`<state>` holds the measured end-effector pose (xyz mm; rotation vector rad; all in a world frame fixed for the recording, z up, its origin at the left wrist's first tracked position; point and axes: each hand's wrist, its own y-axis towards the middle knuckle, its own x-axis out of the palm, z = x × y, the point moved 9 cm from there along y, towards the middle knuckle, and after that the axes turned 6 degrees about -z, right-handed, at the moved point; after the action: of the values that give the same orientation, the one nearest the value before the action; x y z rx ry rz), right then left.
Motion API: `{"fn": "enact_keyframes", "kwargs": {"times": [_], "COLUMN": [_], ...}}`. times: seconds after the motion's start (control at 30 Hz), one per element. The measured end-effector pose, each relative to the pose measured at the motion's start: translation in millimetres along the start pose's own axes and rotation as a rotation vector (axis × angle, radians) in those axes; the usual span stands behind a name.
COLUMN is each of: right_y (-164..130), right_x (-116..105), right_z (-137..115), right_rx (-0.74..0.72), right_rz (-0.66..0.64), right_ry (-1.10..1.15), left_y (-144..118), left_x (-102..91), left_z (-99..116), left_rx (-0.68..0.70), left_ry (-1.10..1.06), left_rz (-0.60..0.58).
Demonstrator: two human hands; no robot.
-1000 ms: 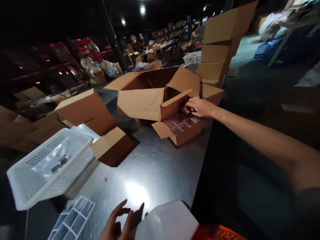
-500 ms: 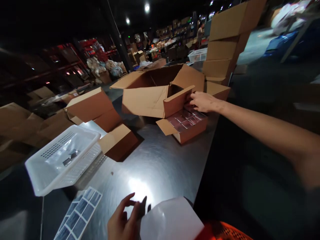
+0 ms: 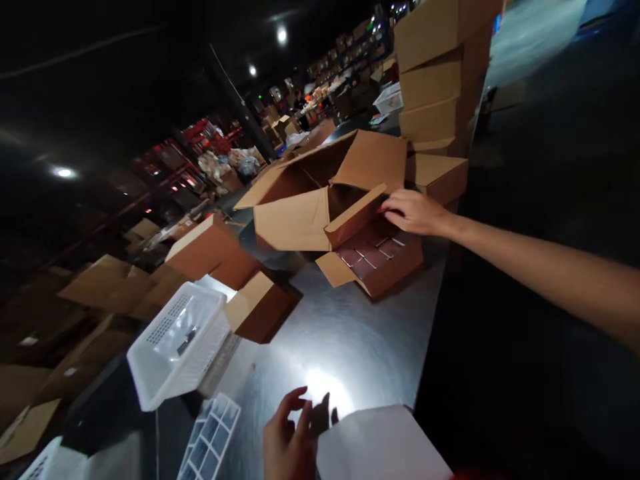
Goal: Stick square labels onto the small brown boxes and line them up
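Fingers (image 3: 395, 215) of my right hand (image 3: 413, 212) lie loosely spread on the far end of the small box (image 3: 380, 257), touching the packs (image 3: 373, 248) in it and gripping nothing I can see. That box sits open on the worktop (image 3: 345, 333), tucked under a flap of the big carton (image 3: 325, 193). My left hand (image 3: 290, 443) hovers low near me, fingers curled apart and empty, just beside the white sheet (image 3: 380, 443). A white basket (image 3: 177, 343) stands to the left with a label sheet (image 3: 210, 437) in front of it, and a brown box (image 3: 260, 307) lies between basket and carton.
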<state>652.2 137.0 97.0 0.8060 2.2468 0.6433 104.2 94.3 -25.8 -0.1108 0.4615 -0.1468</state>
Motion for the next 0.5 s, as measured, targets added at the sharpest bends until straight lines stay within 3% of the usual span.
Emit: {"fn": "enact_keyframes", "kwargs": {"times": [0.07,0.17,0.27,0.37,0.5], "right_y": [-21,-49,-59,-63,-78], "right_x": [-19,-16,5,20,30], "right_z": [23,55,66,57,27], "right_rx": [0.102,0.232,0.295,0.318,0.316], "right_rz": [0.204,0.333,0.339,0.323,0.158], "right_ry": [0.187,0.427,0.593,0.705,0.729], "left_y": [11,32,55,74,85], "left_x": [7.7,36.3,85.9,134.6,173.1], "left_z": [12,48,83,110,137], "left_rx": [0.009,0.050,0.008,0.006,0.102], "left_ry": [0.013,-0.046,-0.192,-0.249,-0.299], "left_rz": [-0.084,-0.211,-0.291,-0.264,-0.194]}}
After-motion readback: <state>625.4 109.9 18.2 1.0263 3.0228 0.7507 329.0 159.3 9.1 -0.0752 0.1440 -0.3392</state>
